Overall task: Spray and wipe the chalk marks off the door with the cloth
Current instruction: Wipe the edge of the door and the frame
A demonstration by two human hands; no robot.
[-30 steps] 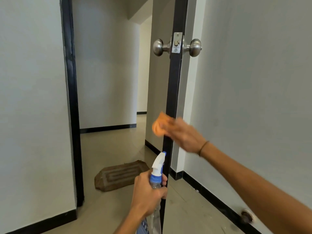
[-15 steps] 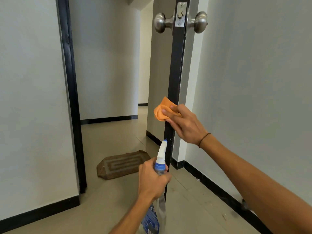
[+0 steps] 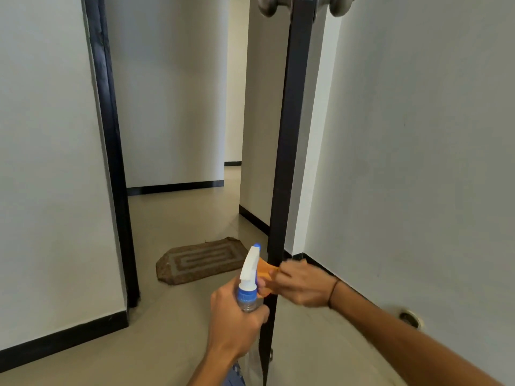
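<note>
My right hand (image 3: 302, 284) pinches the crumpled orange cloth (image 3: 264, 274) against the narrow black edge of the open grey door (image 3: 281, 162), low down, well below the round steel knobs (image 3: 269, 5). My left hand (image 3: 237, 321) grips the neck of the clear spray bottle with its blue-and-white trigger head (image 3: 249, 277), just left of the cloth. A brown patterned doormat (image 3: 200, 260) lies on the floor farther off.

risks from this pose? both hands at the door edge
1. The right hand presses the orange cloth on the thin black door edge; the open door may swing away.
2. The spray bottle nozzle sits right beside the cloth hand; a squeeze by the left hand could wet those fingers.
</note>
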